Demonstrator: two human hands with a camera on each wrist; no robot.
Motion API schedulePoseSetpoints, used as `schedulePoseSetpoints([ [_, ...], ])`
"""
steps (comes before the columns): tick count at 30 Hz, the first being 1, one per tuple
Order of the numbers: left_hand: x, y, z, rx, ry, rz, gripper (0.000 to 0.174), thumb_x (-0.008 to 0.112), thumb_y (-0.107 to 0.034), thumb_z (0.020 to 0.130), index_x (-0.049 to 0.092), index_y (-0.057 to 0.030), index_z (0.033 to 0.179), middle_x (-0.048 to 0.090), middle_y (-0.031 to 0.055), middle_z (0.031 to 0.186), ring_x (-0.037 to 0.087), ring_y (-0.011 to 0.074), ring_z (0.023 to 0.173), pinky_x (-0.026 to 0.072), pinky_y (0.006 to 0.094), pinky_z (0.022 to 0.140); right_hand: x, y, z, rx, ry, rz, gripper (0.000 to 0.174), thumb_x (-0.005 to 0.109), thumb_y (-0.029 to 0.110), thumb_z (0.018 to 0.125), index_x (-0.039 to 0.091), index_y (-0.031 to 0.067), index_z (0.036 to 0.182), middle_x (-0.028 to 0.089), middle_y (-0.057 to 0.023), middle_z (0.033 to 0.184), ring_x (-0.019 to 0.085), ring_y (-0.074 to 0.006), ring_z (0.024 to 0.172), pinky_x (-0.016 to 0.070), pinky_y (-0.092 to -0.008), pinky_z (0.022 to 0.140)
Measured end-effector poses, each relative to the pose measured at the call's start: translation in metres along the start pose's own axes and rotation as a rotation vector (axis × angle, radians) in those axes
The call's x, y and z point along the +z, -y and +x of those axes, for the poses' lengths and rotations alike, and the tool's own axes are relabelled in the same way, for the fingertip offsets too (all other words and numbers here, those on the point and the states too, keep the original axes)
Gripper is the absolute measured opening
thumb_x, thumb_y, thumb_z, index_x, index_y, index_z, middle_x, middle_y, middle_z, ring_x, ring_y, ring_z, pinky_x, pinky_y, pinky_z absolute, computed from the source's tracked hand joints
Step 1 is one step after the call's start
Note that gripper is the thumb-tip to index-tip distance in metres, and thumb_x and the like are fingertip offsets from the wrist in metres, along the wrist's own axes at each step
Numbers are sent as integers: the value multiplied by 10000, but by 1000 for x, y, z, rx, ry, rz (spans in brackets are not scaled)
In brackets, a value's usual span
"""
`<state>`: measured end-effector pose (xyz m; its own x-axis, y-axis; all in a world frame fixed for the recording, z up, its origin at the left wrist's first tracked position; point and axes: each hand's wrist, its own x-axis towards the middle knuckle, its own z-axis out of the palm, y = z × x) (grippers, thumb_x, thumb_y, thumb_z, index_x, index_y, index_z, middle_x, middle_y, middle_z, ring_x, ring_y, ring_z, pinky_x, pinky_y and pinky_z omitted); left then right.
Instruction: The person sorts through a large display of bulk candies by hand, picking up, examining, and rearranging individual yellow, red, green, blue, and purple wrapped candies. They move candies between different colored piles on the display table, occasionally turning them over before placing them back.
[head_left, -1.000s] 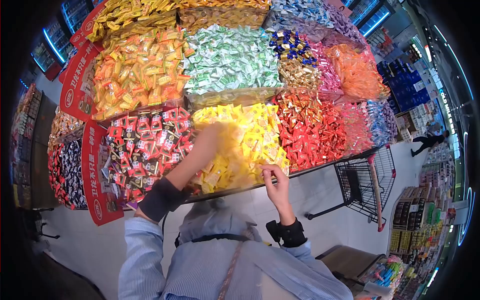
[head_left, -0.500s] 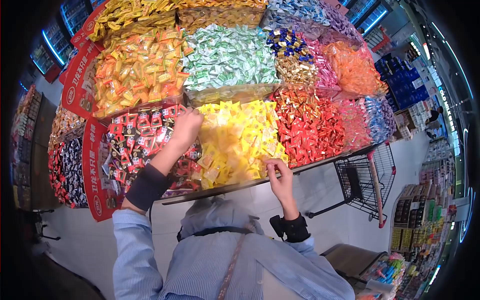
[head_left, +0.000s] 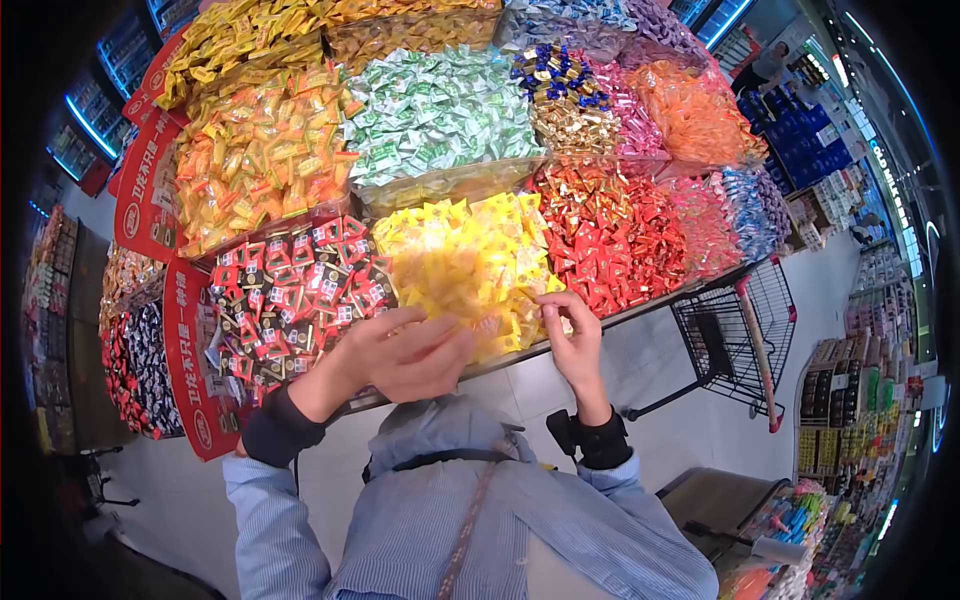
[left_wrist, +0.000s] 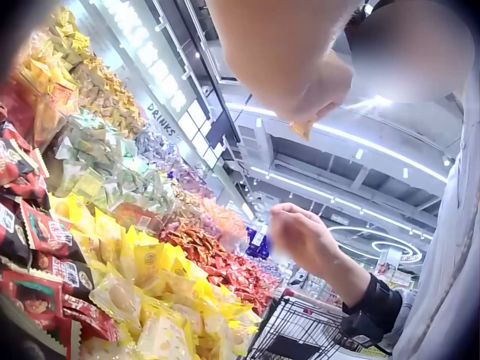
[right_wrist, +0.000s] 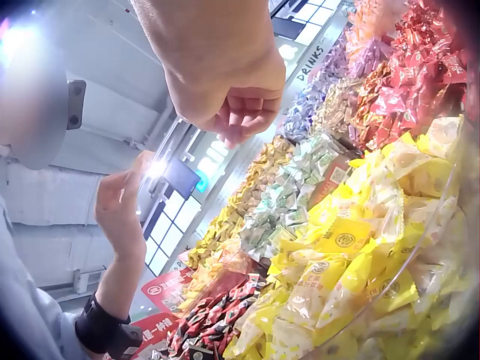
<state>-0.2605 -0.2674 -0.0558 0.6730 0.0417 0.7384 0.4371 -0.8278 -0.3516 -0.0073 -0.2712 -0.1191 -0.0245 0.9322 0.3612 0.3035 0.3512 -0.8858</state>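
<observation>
My left hand (head_left: 415, 350) is over the front edge of the display, near the yellow packets (head_left: 490, 250) and the black-and-red packets (head_left: 295, 300). In the left wrist view its fingers pinch a small orange-yellow packet (left_wrist: 301, 129), mostly hidden behind them. My right hand (head_left: 577, 340) hovers at the front edge of the yellow section, thumb and forefinger close together. Its other fingers curl in towards the palm in the right wrist view. I cannot tell whether anything is between its fingertips.
Red-wrapped sweets (head_left: 625, 245) lie right of the yellow ones, with green-and-white packets (head_left: 445, 115) and orange-yellow packets (head_left: 260, 160) behind. A red sign (head_left: 190, 350) borders the left side. A shopping cart (head_left: 735, 340) stands at the right.
From the yellow packets my left hand swung left over the black-and-red ones, then came down towards the front edge. My right hand stays near its place, shifted slightly up and right in view.
</observation>
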Motion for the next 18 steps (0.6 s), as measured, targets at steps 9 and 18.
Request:
schedulePoseSetpoints([
  [9, 7, -14, 4, -24, -23, -82, 176, 620, -82, 722, 615, -136, 889, 587, 1, 1013, 567, 151, 890, 479, 291, 719, 2, 37, -2, 96, 217, 400, 135, 510, 27, 879, 571, -15, 991, 612, -51, 861, 567, -99, 757, 444, -227, 673],
  [18, 40, -38, 4, -168, 42, -197, 245, 629, -103, 690, 639, -64, 932, 566, 33, 922, 565, 183, 854, 485, 312, 737, 25, 41, -11, 258, 188, 569, 215, 578, 8, 849, 535, -14, 1058, 600, -35, 919, 555, -76, 868, 445, -206, 752],
])
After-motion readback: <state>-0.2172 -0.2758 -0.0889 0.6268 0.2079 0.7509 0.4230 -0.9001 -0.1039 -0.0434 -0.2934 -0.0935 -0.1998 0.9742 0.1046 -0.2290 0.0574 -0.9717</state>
